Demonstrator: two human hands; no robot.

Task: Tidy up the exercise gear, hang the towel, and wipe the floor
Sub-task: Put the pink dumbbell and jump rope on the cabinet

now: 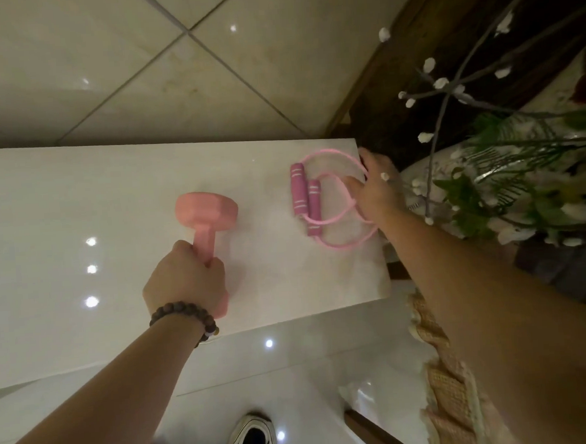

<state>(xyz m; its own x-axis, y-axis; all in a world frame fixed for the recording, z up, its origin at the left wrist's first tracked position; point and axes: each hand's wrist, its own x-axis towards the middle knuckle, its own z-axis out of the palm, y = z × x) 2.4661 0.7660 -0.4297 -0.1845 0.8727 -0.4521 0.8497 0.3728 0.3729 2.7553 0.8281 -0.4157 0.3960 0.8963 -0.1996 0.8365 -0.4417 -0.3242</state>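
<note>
Fingers [215,264] grip dumbbell [206,217] handle, its long axis pointing away.

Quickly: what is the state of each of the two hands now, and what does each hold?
Left hand: closed around the handle of the pink dumbbell.
Right hand: fingers on the pink jump rope at the countertop's edge; whether it grips cannot be told.

Dumbbell [206,217] and, to its right, skipping rope [321,203] on the counter [77,200]
</note>
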